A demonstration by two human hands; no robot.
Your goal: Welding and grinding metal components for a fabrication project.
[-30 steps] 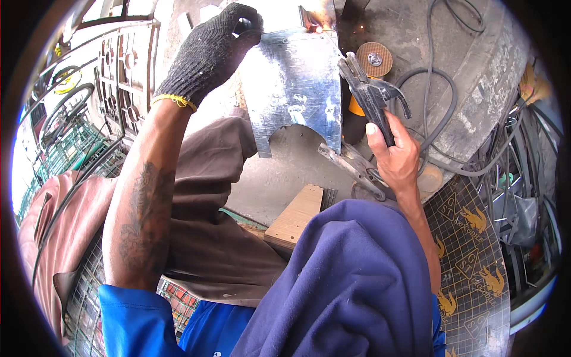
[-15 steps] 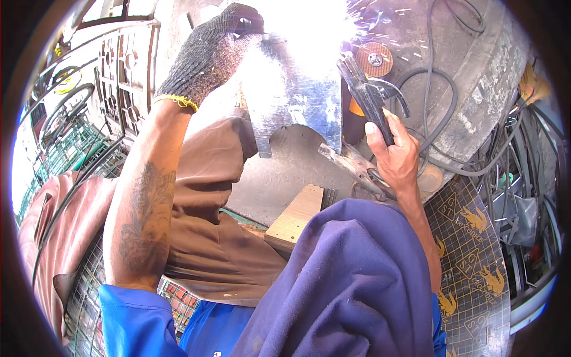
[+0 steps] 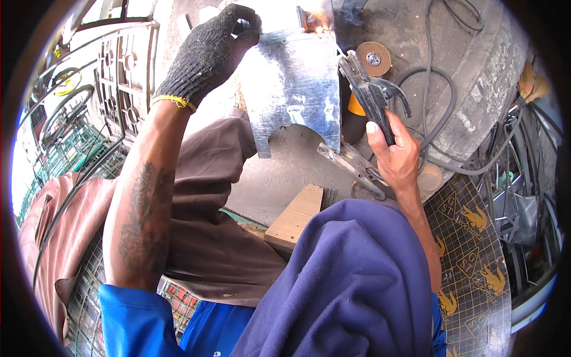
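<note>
My left hand (image 3: 208, 50), in a black knit glove, curls its fingers at the upper left corner of a shiny metal sheet (image 3: 297, 89). The fingertips are partly hidden, but they look closed on that corner. A rounded notch is cut into the sheet's near edge. At its far edge a spot (image 3: 320, 25) on a small metal piece glows orange, with some smoke beside it. Bare, my right hand (image 3: 395, 149) is wrapped round the handle of a black welding electrode holder (image 3: 372, 95), its jaws pointing up and left beside the sheet's right edge.
An angle grinder with a brown disc (image 3: 373, 58) lies beyond the holder. Grey cable (image 3: 455, 101) loops at right. Metal clamp-like pliers (image 3: 354, 169) and a wooden piece (image 3: 295, 217) are nearer me. Metal rods crowd the far right; a metal gate (image 3: 122, 71) stands left.
The bright arc and flying sparks have gone out, leaving an orange glow at the sheet's far edge. Both hands have barely moved.
</note>
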